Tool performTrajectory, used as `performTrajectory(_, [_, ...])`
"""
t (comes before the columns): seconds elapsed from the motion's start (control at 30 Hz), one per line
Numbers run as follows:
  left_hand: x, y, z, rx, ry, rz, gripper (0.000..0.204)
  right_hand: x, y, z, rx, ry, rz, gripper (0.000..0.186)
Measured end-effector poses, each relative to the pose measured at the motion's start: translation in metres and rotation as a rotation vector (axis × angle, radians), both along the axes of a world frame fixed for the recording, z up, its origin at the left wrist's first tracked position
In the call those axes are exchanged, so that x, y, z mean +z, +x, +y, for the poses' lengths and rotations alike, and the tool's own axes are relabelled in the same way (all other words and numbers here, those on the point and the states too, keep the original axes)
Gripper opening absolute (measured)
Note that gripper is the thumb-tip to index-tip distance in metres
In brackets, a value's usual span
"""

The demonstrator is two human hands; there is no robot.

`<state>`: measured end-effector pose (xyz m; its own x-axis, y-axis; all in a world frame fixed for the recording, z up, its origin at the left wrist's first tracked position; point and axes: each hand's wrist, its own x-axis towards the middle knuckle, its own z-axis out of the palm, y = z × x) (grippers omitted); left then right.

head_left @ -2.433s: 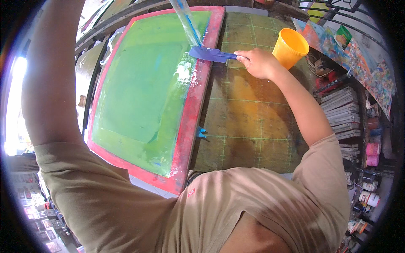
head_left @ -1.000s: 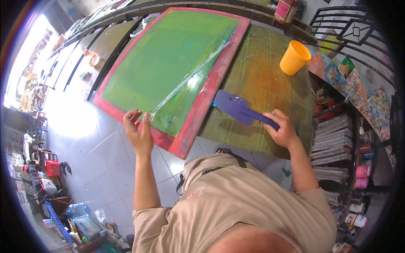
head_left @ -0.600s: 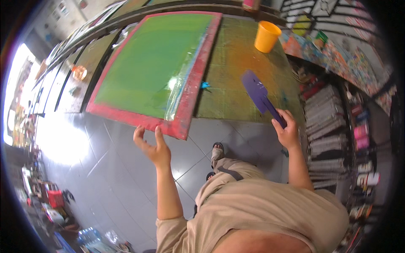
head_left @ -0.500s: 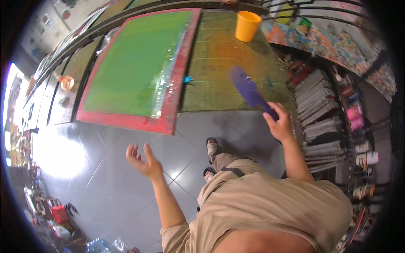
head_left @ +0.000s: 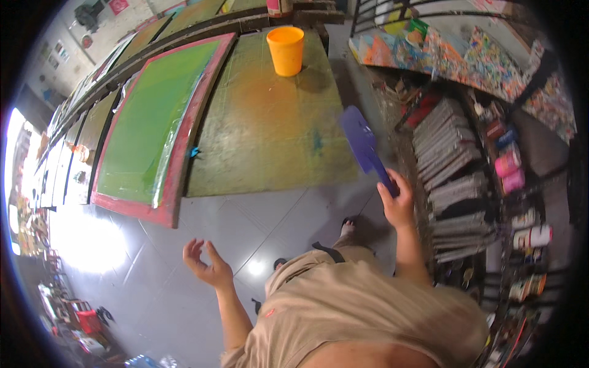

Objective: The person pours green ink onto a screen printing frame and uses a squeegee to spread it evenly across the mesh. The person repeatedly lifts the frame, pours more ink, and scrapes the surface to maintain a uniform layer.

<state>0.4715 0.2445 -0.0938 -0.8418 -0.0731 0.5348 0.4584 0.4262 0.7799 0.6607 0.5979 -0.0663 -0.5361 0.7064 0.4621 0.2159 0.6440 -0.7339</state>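
Because the purple spatula (head_left: 363,144) looks like thin plastic, it is probably light and slightly springy, perhaps slick if wet, and best held by its narrow handle (head_left: 385,179). With fingers wrapped round that handle, the right hand (head_left: 399,203) points it forward beside the tabletop's (head_left: 257,162) right edge; the left hand (head_left: 210,265) hovers over the floor (head_left: 159,264), fingers loosely curled, holding nothing

Glossy grey tiles cover the floor (head_left: 178,294) here, a white glare (head_left: 86,239) pooled across them on the left; bright light (head_left: 16,132) pours in at the far left; a pale wall (head_left: 132,13) stands beyond; to the right, black metal bars (head_left: 442,8) top a paint-spattered panel (head_left: 472,61), with stacked grey boards (head_left: 451,144) below.
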Motion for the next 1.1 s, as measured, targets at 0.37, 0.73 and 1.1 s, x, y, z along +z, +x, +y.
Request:
performTrajectory(0.37, [0.057, -0.051, 0.27, -0.297, -0.513, -0.211, 0.074, -0.029, 0.103, 0.156, -0.132, -0.087, -0.027, 0.03])
performTrajectory(0.73, [0.062, -0.053, 0.304, -0.083, -0.985, -0.7, 0.102, -0.02, -0.045, 0.258, 0.322, -0.22, -0.095, 0.03])
performTrajectory(1.1, [0.099, -0.078, 0.329, 0.022, -0.902, -0.972, 0.098, -0.014, -0.221, 0.341, 0.558, -0.391, 0.061, 0.029])
